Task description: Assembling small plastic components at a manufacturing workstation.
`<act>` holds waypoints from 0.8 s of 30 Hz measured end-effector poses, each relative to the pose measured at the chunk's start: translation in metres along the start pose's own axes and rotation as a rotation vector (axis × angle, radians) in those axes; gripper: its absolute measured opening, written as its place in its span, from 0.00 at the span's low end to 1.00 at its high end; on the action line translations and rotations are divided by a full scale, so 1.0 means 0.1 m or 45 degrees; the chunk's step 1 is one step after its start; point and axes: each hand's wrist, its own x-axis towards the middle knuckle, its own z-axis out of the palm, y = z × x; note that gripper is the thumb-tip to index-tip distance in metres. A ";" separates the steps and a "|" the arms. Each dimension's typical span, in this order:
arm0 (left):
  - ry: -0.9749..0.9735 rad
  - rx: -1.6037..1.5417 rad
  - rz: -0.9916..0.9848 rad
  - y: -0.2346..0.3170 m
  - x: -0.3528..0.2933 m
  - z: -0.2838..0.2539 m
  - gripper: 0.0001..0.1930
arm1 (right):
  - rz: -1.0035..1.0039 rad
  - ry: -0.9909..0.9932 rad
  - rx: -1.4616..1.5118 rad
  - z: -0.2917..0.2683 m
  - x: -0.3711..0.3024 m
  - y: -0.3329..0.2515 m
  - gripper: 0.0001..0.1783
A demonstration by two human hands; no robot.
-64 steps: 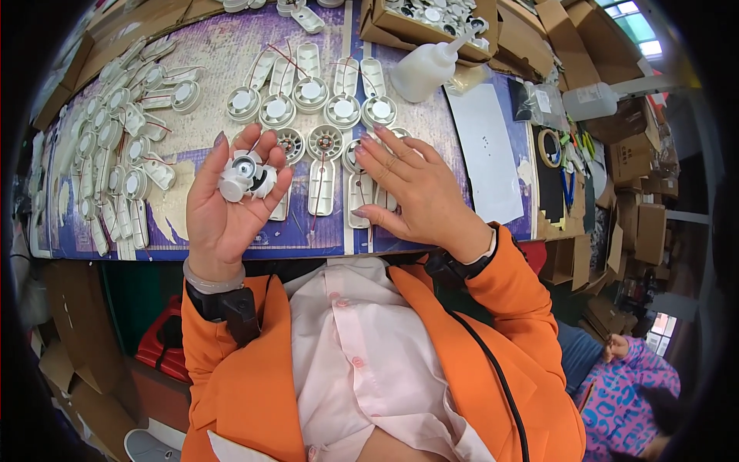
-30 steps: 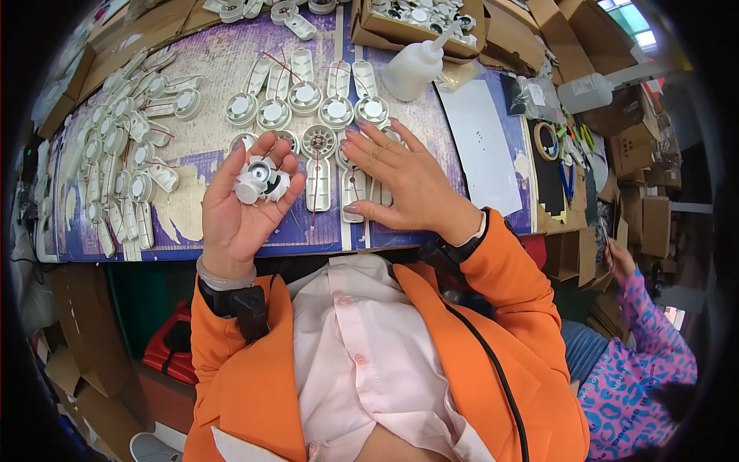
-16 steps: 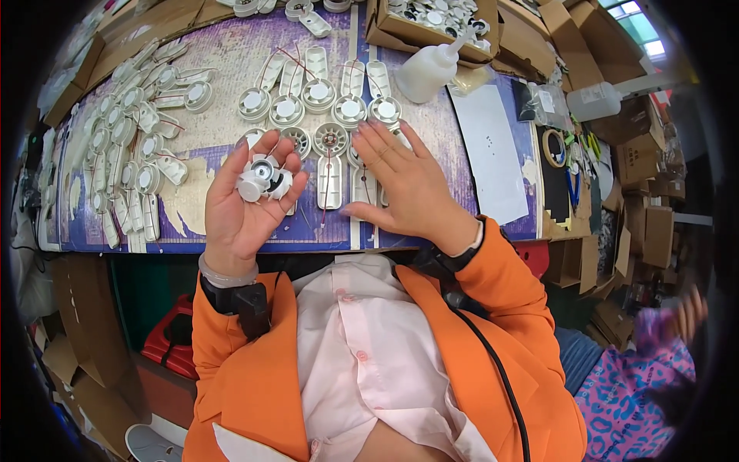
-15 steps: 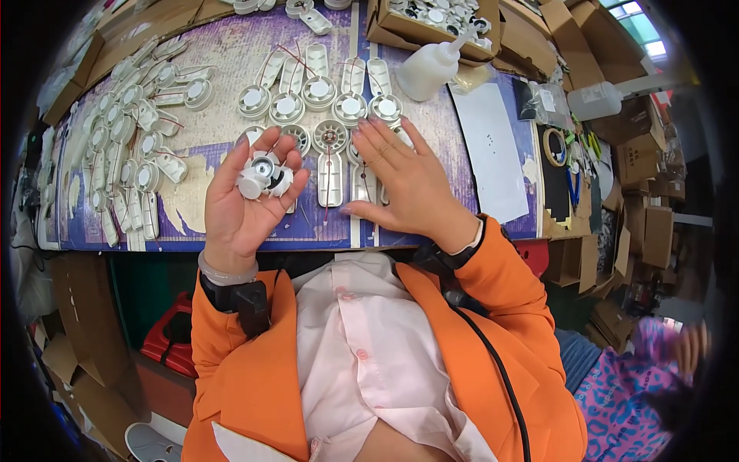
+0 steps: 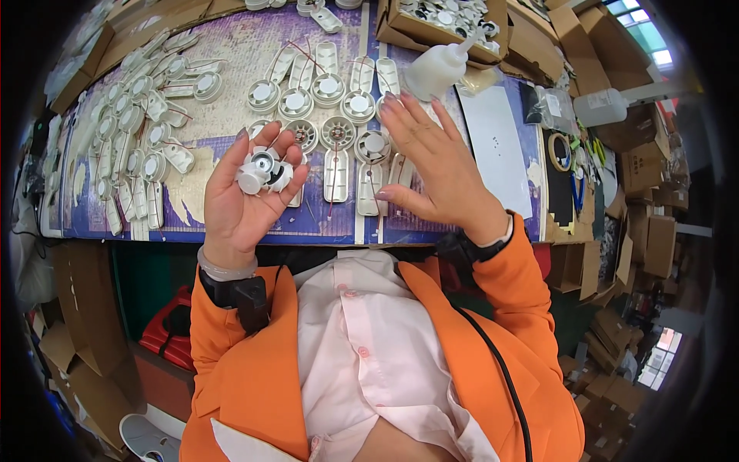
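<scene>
head view: the person's left hand [image 5: 245, 189] is raised palm-up over the near edge of the workbench [image 5: 231, 223], its fingers curled loosely around a small cluster of white round parts [image 5: 262, 171] that rest in the palm; it cups them rather than clenching them. the right hand [image 5: 431, 158] hovers flat and spread above the bench with nothing in it, fingers apart, just over the near row of white fan shells [image 5: 368, 165] with long handle-shaped bodies. it is hard to tell whether the fingertips touch a shell or only float above it.

as for progress, the work looks to be mid-run. behind the hands stands a row of round housings [image 5: 312, 91] already carrying their white centre pieces, with thin red wires trailing from several. nearer the person, a few shells show open spoked grilles [image 5: 337, 132] with no cap on them, so these seem to be the ones awaiting a part from the cupped hand. a large heap of paired pieces [image 5: 142, 138] lies on the left side of the bench, well apart from the hands; whether these are finished or waiting cannot be told from here. a white squeeze bottle [image 5: 435, 69] stands beyond the right hand beside a cardboard box [image 5: 439, 23] of more parts, which suggests plenty is left to do.
</scene>
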 end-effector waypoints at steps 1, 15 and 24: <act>-0.003 -0.010 -0.001 0.01 0.01 -0.01 0.19 | 0.024 0.016 -0.032 0.00 -0.02 -0.04 0.44; -0.010 -0.029 -0.043 -0.05 0.06 -0.04 0.20 | 0.073 -0.055 0.057 0.16 -0.11 0.06 0.46; 0.016 -0.013 -0.038 -0.04 0.10 -0.03 0.20 | 0.120 -0.026 -0.022 0.43 -0.08 -0.06 0.41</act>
